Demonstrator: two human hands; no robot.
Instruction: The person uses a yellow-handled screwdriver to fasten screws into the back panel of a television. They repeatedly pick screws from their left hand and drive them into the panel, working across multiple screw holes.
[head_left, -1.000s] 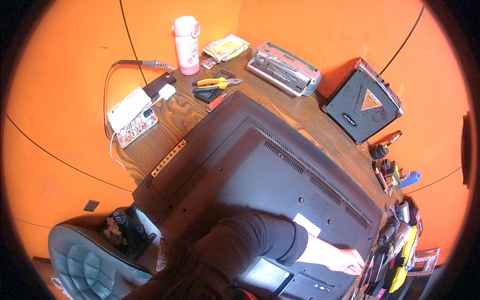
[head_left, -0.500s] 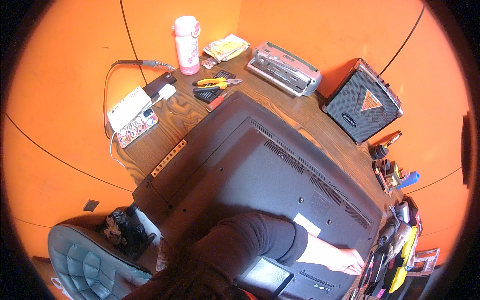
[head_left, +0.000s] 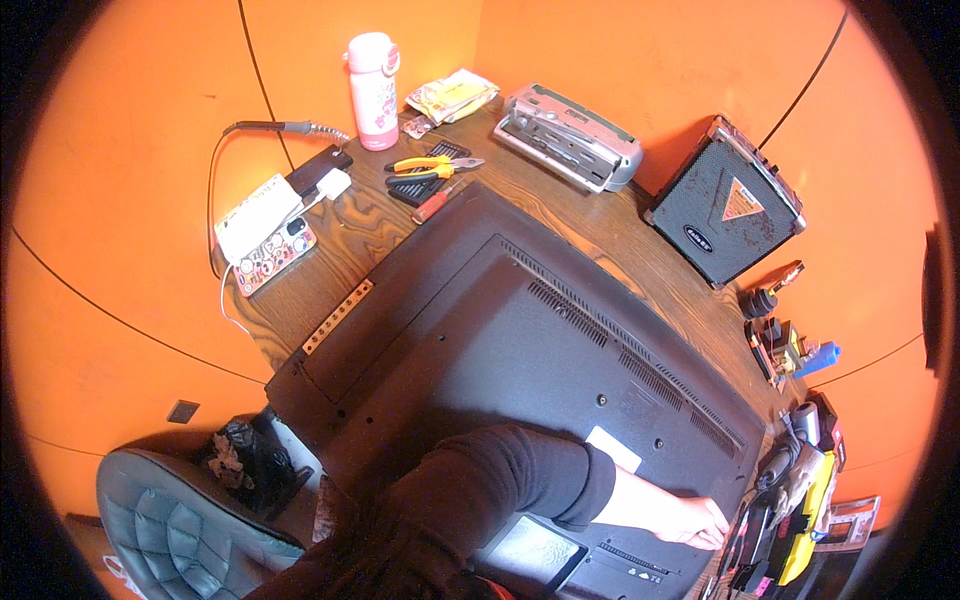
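Observation:
A large black flat-screen television (head_left: 440,340) lies with its vented back up across the wooden table. My left hand (head_left: 695,522), its dark sleeve pushed up, stretches to the right over the lower part of the back. Its fingers are curled together close to the right edge of the television. Whatever they may grip is too small or hidden to make out. A white label (head_left: 613,449) shows just above the forearm. Below the sleeve is a dark-framed panel (head_left: 535,555) with a shiny grey surface. My right hand does not show.
Pliers (head_left: 432,170), a red-handled screwdriver (head_left: 434,203), a pink bottle (head_left: 375,95) and a phone (head_left: 280,258) lie beyond the television. A silver device (head_left: 570,140) and a black speaker (head_left: 727,205) stand farther right. Tools and a yellow object (head_left: 808,520) crowd the right side. A chair (head_left: 185,515) is lower left.

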